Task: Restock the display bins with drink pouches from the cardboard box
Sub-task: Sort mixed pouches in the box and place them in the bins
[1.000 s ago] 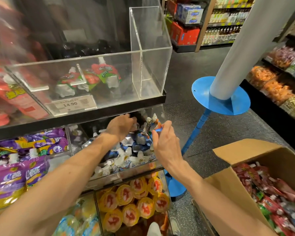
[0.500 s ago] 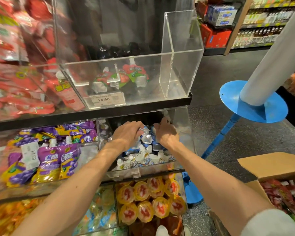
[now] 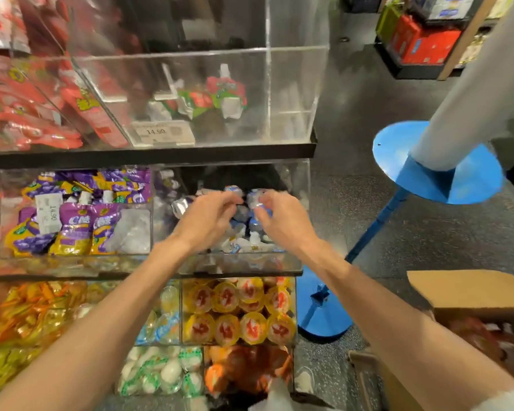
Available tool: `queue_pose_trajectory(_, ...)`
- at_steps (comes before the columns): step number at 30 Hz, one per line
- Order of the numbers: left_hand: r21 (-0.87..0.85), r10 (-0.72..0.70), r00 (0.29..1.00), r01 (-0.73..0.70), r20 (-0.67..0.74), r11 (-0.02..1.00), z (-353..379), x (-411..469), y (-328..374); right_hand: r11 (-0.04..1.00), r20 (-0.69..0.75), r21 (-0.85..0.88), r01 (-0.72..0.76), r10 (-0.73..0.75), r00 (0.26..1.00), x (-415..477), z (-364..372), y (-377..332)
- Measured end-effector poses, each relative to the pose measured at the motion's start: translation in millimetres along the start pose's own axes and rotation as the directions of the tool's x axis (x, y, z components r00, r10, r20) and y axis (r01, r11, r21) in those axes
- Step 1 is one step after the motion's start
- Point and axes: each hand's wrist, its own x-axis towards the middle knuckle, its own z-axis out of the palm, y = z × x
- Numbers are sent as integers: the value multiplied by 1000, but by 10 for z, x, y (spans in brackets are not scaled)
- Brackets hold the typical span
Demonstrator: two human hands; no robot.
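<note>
Both my hands reach into the clear middle-shelf bin (image 3: 297, 262), which holds several blue-and-white drink pouches (image 3: 244, 244). My left hand (image 3: 205, 221) curls its fingers round a pouch at the top of the pile. My right hand (image 3: 282, 221) pinches another blue-and-white pouch (image 3: 257, 200) right beside it. The cardboard box (image 3: 472, 292) stands open at the lower right, with blurred red pouches (image 3: 487, 336) inside. The clear top bin (image 3: 294, 99) holds only a few red-and-green pouches (image 3: 220, 93).
Purple pouches (image 3: 77, 221) fill the bin to the left, red packs (image 3: 42, 114) the upper left. Yellow jelly cups (image 3: 238, 315) sit in the bin below. A blue stand (image 3: 439, 170) with a white pole rises on the right, on the dark floor.
The view has tilted down and drawn closer. Both hands have come together at the top of the blue-and-white pile, and the box has slid toward the right edge.
</note>
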Motion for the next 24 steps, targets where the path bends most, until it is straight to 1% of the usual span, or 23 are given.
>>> queue_pose_trajectory(1, -86, 21, 998, -25, -52, 996, 34, -98, 140, 997, -63, 73, 37, -33, 997, -187, -107, 21)
queue_pose_trajectory(2, -168, 42, 995, -56, -90, 984, 80, -181, 310, 988, -142, 144, 56, -35, 989, -397, -216, 71)
queue_pose_trajectory(4, -283, 107, 986, -141, -131, 949, 225, -292, 718, 971, -296, 239, 32, 42, 954, -873, -430, 253)
queue_pose_trajectory(6, -377, 211, 970, -240, -117, 895, 471, -339, 1155, 966, -393, 245, -82, 176, 902, -1343, -591, 526)
queue_pose_trajectory(8, -452, 353, 933, -343, -65, 824, 855, -362, 1575, 934, -450, 248, -258, 347, 823, -1820, -673, 906)
queue_pose_trajectory(10, -513, 497, 867, -407, 44, 756, 1346, -414, 2002, 853, -492, 277, -442, 521, 697, -2375, -700, 1283)
queue_pose_trajectory(12, -534, 608, 774, -443, 177, 720, 1923, -575, 2420, 739, -484, 337, -584, 668, 565, -2986, -690, 1625)
queue_pose_trajectory(14, -533, 677, 643, -455, 358, 714, 2521, -822, 2766, 625, -462, 388, -677, 768, 444, -3564, -647, 1928)
queue_pose_trajectory(15, -530, 695, 555, -458, 456, 714, 2798, -938, 2893, 576, -462, 422, -700, 801, 381, -3811, -620, 2065)
queue_pose_trajectory(17, -501, 681, 385, -471, 623, 726, 3300, -1105, 3091, 475, -435, 495, -727, 860, 266, -4200, -594, 2327)
queue_pose_trajectory(18, -458, 651, 319, -505, 689, 732, 3519, -1159, 3189, 413, -396, 526, -744, 893, 215, -4355, -584, 2470)
queue_pose_trajectory(19, -404, 619, 278, -553, 735, 729, 3730, -1188, 3276, 359, -363, 543, -759, 916, 174, -4489, -571, 2622)
queue_pose_trajectory(20, -348, 578, 256, -592, 774, 727, 3929, -1197, 3355, 319, -336, 548, -773, 930, 146, -4608, -542, 2790)
queue_pose_trajectory(21, -298, 530, 252, -600, 810, 742, 4099, -1193, 3430, 286, -307, 546, -787, 943, 130, -4701, -512, 2966)
queue_pose_trajectory(24, -168, 359, 250, -561, 899, 811, 4640, -1185, 3565, 165, -166, 541, -825, 982, 88, -4860, -445, 3512)
